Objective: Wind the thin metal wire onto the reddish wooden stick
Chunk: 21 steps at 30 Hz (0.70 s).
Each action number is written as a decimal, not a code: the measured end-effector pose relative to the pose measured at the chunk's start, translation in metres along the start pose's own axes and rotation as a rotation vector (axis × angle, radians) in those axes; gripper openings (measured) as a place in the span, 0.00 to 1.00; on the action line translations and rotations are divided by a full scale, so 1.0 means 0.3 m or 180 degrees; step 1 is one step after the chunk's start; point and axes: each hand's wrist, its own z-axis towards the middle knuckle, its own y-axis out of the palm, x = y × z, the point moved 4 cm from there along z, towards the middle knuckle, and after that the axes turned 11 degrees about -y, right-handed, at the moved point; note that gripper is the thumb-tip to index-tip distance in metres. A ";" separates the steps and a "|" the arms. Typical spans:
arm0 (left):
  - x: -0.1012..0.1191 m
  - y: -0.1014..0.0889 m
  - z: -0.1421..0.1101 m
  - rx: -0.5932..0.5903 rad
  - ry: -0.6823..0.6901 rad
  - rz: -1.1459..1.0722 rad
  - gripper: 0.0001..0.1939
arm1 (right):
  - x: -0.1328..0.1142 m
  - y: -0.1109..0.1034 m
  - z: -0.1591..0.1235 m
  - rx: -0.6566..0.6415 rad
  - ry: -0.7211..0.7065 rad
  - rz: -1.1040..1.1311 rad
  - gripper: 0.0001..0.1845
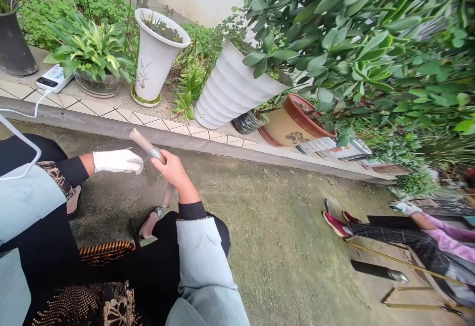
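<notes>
My right hand (171, 170), bare, is wrapped round a pale wooden stick (140, 140) held at a slant in front of my knees. Thin silvery wire (155, 153) is wound in tight turns round the stick, just above my thumb and forefinger. The stick's lower part shows again beneath my hand. In a white glove, my left hand (118, 161) is to the left of the stick with its fingers curled together. From the windings a short length of wire runs to those gloved fingertips, which pinch it.
A tiled ledge (156, 121) carries several potted plants, including a white pot (158, 69) and a ribbed white planter (233, 88). A power bank (55, 78) with a white cable lies on it. At the right sits another person (408, 242), with a dark cylinder (376, 270) nearby.
</notes>
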 end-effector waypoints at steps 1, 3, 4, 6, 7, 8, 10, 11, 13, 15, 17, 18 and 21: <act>0.008 0.012 -0.005 -0.0196 0.0055 0.0106 0.15 | 0.011 0.002 0.003 0.0009 0.0130 -0.0273 0.16; 0.020 0.030 -0.015 -0.0495 0.0205 0.0392 0.14 | 0.029 0.009 0.007 -0.0063 0.0348 -0.0889 0.16; 0.023 0.031 -0.018 -0.0507 0.0282 0.0537 0.13 | 0.035 0.014 0.007 -0.0151 0.0417 -0.1203 0.16; 0.023 0.023 -0.018 -0.0389 0.0390 0.0777 0.14 | 0.042 0.035 0.006 -0.0499 0.0426 -0.1694 0.16; 0.022 0.013 -0.017 -0.0263 0.0420 0.0880 0.14 | 0.041 0.051 0.005 -0.0751 0.0359 -0.1828 0.15; 0.020 -0.001 -0.014 -0.0110 0.0450 0.0972 0.14 | 0.039 0.069 0.002 -0.1016 0.0264 -0.1888 0.15; 0.018 -0.031 -0.009 0.0152 0.0497 0.1116 0.14 | 0.025 0.103 -0.005 -0.1473 0.0036 -0.1816 0.14; 0.017 -0.045 -0.007 0.0231 0.0511 0.1152 0.14 | 0.015 0.116 -0.008 -0.1626 -0.0083 -0.1715 0.14; 0.017 -0.066 -0.002 0.0237 0.0518 0.1097 0.13 | -0.010 0.130 -0.016 -0.1753 -0.0288 -0.1465 0.13; 0.014 -0.078 0.003 0.0104 0.0456 0.0856 0.13 | -0.039 0.127 -0.025 -0.1703 -0.0504 -0.1125 0.12; 0.006 -0.080 0.008 -0.0073 0.0337 0.0420 0.14 | -0.064 0.108 -0.034 -0.1482 -0.0676 -0.0691 0.11; 0.000 -0.078 0.011 -0.0133 0.0263 0.0114 0.15 | -0.070 0.091 -0.038 -0.1301 -0.0716 -0.0451 0.12; -0.016 -0.051 0.015 -0.0278 0.0103 -0.0910 0.16 | -0.059 0.025 -0.038 -0.0483 -0.0599 0.0117 0.18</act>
